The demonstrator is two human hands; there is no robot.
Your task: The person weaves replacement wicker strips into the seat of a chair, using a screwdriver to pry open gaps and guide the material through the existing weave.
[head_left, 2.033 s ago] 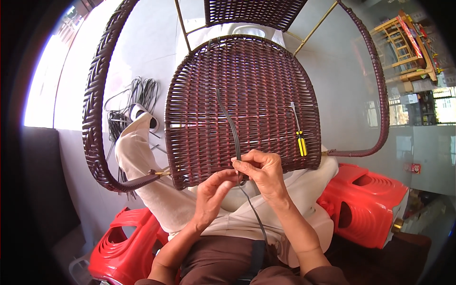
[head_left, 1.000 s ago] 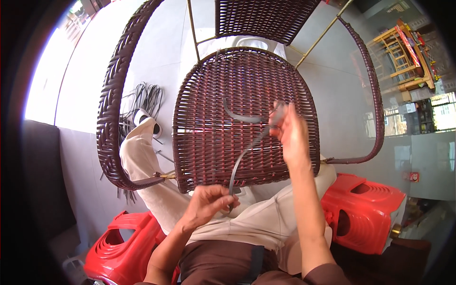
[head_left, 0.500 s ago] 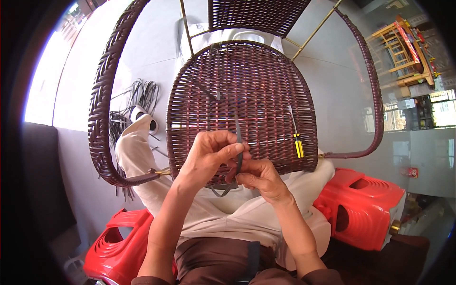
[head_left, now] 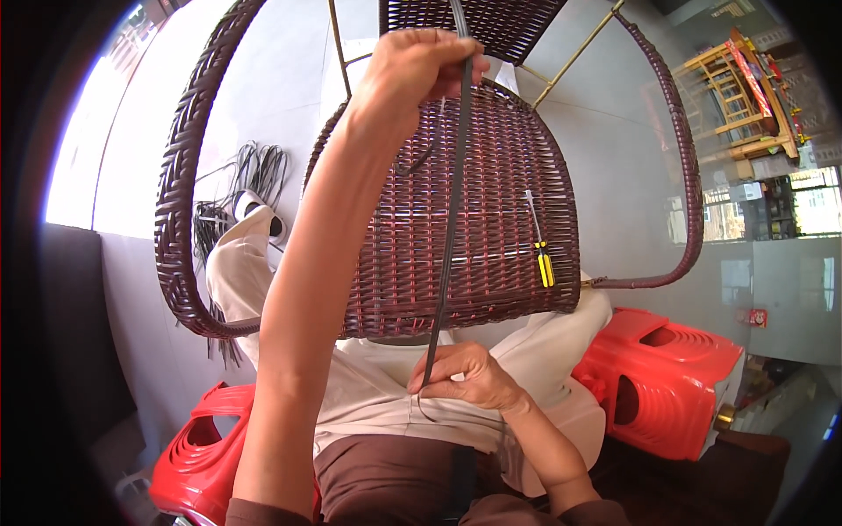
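The screwdriver (head_left: 545, 265) interrupts free room beside the strip (head_left: 455, 193).

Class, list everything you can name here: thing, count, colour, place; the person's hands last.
Woven chair: one, dark brown, centre
Flat strip: one, dark grey, stretched across the chair
Screwdriver: one, yellow and black handle, on the chair, right of the strip
Loose strips: several, dark, at left
Shoe: one, black and white, beside the loose strips
Plastic stools: two, red, one each side
Wooden frame: one, tan, upper right
Trousers: one pair, cream, lower centre
Left hand: one, bare, strip's upper part
Right hand: one, bare, strip's lower part
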